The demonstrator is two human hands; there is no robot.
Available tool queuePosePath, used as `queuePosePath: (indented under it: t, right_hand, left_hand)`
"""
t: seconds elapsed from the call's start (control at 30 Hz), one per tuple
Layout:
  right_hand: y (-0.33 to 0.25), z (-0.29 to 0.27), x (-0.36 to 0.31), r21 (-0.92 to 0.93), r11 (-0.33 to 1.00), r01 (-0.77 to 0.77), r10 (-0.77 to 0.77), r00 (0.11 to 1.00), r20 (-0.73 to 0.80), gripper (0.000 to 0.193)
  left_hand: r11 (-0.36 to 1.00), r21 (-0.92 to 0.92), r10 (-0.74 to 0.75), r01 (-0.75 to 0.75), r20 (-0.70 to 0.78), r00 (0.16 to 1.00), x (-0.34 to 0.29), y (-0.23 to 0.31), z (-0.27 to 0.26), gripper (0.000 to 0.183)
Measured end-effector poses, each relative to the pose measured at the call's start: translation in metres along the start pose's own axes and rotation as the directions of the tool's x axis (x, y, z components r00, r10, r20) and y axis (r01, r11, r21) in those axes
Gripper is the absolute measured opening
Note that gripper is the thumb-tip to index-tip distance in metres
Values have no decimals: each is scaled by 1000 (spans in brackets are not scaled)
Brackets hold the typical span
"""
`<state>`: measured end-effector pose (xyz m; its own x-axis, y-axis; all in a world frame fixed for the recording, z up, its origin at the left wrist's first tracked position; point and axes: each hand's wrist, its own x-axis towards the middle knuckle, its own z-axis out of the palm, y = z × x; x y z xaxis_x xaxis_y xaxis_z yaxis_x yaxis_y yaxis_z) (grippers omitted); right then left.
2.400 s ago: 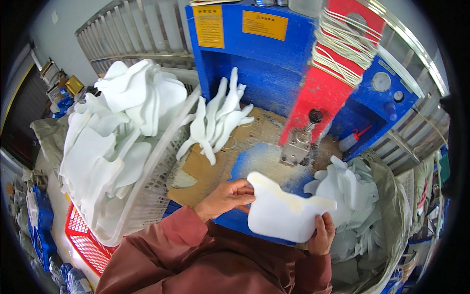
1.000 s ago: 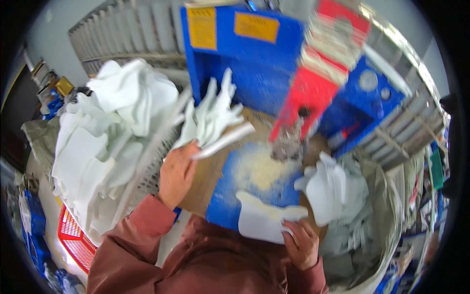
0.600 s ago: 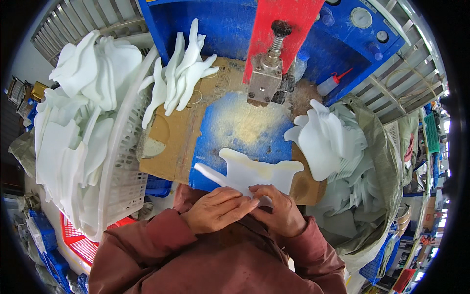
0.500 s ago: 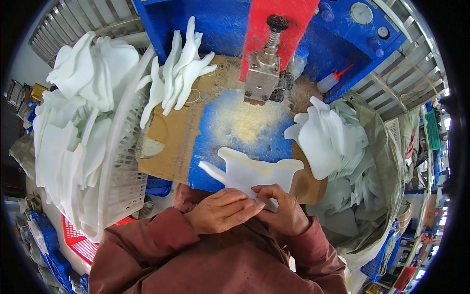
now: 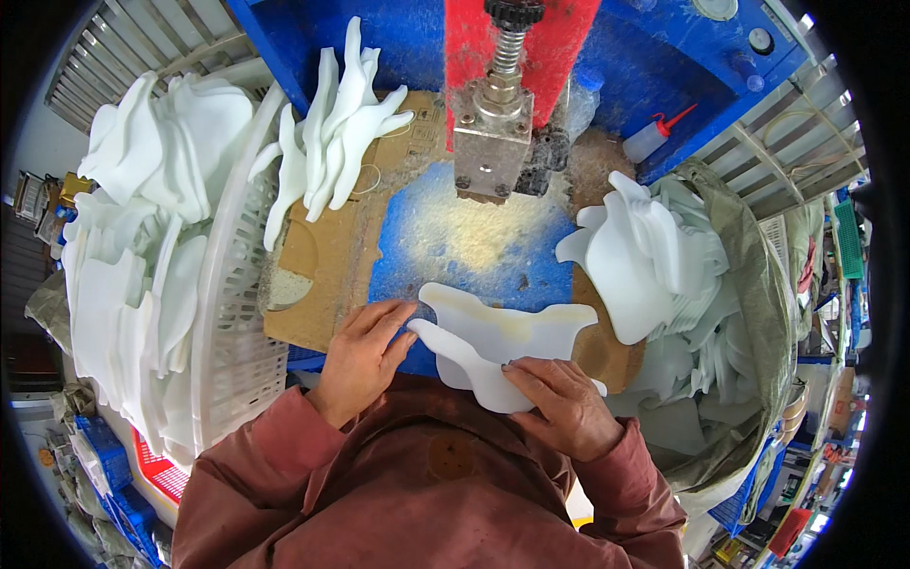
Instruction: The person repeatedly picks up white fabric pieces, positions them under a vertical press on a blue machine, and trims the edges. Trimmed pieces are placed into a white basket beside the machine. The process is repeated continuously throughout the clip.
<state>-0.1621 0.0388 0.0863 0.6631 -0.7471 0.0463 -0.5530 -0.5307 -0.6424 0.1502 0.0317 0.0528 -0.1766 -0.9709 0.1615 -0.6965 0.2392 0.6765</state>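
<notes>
A white, wavy-edged moulded piece point(image 5: 474, 367) is bent in front of my chest, its near edge folded up toward me. My right hand point(image 5: 564, 406) grips its right end, thumb on the near side and fingers over the top. Beside the left tip is my left hand point(image 5: 360, 358), with its fingers stretched out and thumb apart; whether the fingertips touch the piece I cannot tell. The far part of the piece, yellowish along its upper edge, lies over a blue board point(image 5: 403, 256) sprinkled with pale yellow dust point(image 5: 474, 232).
Above the board hangs a metal machine head point(image 5: 491, 142) on a red arm. At left, a white basket point(image 5: 227, 313) is heaped with similar white pieces. More pieces point(image 5: 341, 123) lie on cardboard point(image 5: 318, 303). On the right, a sack point(image 5: 749, 237) holds stacked pieces; a red-tipped bottle point(image 5: 646, 142) stands behind.
My left hand has come off the piece's near edge and moved left and up, its fingers opening out. The right hand has shifted right along the piece, and the near edge now folds up.
</notes>
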Motion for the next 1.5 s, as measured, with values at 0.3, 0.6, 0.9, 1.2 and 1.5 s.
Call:
queuePosePath:
  t: [0.3, 0.6, 0.9, 1.2, 1.5]
  right_hand:
    - [18, 3, 22, -64, 998, -25, 22, 999, -42, 62]
    - [31, 8, 41, -89, 995, -48, 43, 997, -62, 57]
    - [41, 13, 43, -71, 996, -61, 58, 997, -49, 54]
    - [44, 17, 43, -126, 992, -25, 23, 999, -23, 49]
    - [43, 16, 47, -194, 981, -32, 30, 999, -15, 47]
  left_hand:
    - [989, -123, -87, 85, -4, 996, 12, -17, 20, 25]
    - [994, -43, -102, 96, -161, 982, 29, -29, 45, 23]
    - [996, 17, -89, 93, -140, 986, 36, -36, 56, 22]
    - [979, 203, -4, 27, -114, 994, 38, -34, 54, 19]
    - [983, 148, -91, 107, -114, 989, 44, -36, 54, 15]
